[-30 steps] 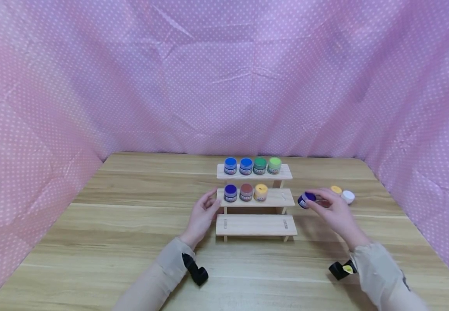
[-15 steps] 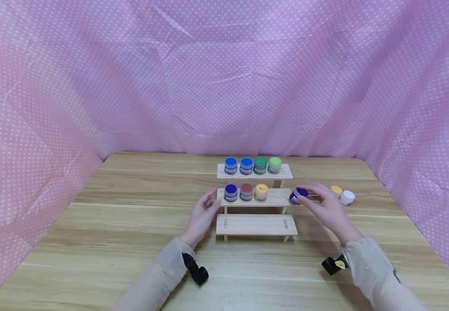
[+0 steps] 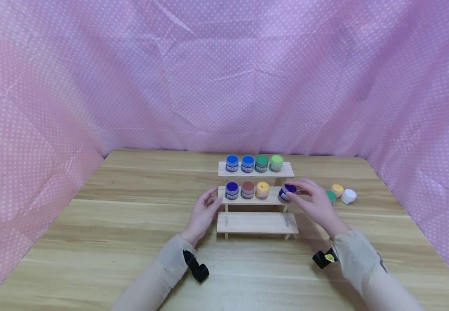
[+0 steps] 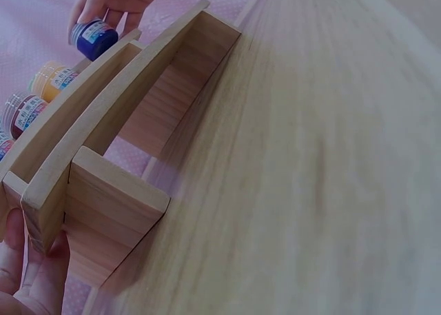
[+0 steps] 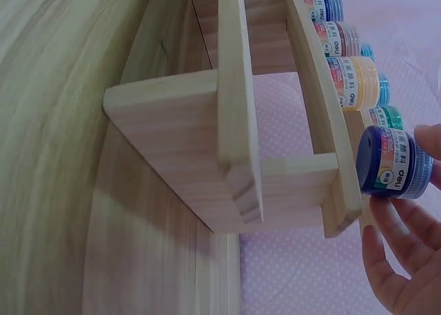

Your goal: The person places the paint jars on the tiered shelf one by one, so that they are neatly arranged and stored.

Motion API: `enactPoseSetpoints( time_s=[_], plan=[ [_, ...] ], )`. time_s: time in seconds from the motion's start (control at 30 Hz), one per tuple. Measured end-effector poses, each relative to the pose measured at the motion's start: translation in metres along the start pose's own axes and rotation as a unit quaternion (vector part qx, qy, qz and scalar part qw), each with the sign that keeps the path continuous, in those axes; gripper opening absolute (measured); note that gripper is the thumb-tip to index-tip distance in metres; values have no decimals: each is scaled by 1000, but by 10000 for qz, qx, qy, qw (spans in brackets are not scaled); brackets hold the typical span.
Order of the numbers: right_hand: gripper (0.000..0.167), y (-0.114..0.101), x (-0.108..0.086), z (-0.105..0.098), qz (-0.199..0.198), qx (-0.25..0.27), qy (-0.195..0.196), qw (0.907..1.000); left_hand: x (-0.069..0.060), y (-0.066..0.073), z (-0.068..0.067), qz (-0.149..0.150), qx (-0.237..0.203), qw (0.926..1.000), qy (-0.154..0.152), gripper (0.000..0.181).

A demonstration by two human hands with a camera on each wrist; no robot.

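Observation:
My right hand (image 3: pixel 317 206) pinches a dark blue paint jar (image 3: pixel 287 192) at the right end of the wooden rack's middle shelf (image 3: pixel 274 199); whether its base touches the wood I cannot tell. In the right wrist view the fingers hold the jar (image 5: pixel 394 162) by its lid and side. Purple (image 3: pixel 232 190), brown (image 3: pixel 248 190) and yellow (image 3: pixel 262 190) jars stand left of it. My left hand (image 3: pixel 202 215) touches the left end of that shelf, thumb in front. The left wrist view shows its fingers (image 4: pixel 43 273) against the rack's end.
Two blue jars, a green (image 3: pixel 261 163) and a light green jar (image 3: pixel 276 163) stand on the top shelf. The bottom shelf (image 3: pixel 257 223) holds nothing. Right of the rack, green (image 3: pixel 331 196), yellow (image 3: pixel 337 190) and white (image 3: pixel 349 196) jars rest on the table (image 3: pixel 131 242).
My right hand has moved left with the dark blue jar, from beside the rack to the middle shelf's right end. A green jar on the table has come into view. My left hand stays put.

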State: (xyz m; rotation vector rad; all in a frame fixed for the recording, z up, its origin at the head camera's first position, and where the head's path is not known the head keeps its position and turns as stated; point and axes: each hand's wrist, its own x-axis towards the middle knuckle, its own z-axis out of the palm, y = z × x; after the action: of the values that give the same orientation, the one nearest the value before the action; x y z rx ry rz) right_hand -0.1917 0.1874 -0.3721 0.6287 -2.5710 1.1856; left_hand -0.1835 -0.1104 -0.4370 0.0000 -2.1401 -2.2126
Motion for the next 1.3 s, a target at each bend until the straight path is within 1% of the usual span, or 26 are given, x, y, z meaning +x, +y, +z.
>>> enactPoseSetpoints(
  time_s=[0.17, 0.4, 0.77, 1.07, 1.17, 1.3],
  plan=[
    [31, 0, 5, 4, -134, -7, 9, 9999, 0, 1, 1, 55, 19, 10000, 25, 49],
    [30, 0, 7, 7, -104, 6, -127, 9999, -1, 0, 2, 54, 27, 10000, 32, 49],
    [29, 0, 12, 14, -356, -62, -130, 9993, -4, -2, 3, -14, 76, 9999, 105, 48],
    [27, 0, 14, 14, -579, -226, -124, 9980, -3, -1, 3, 75, 103, 9999, 64, 48],
    [28, 0, 15, 14, -626, -230, -117, 9977, -3, -1, 3, 45, 109, 9999, 83, 48],
    [28, 0, 13, 15, -590, -327, -136, 9976, -5, -1, 3, -14, 159, 9998, 74, 48]
  ],
)
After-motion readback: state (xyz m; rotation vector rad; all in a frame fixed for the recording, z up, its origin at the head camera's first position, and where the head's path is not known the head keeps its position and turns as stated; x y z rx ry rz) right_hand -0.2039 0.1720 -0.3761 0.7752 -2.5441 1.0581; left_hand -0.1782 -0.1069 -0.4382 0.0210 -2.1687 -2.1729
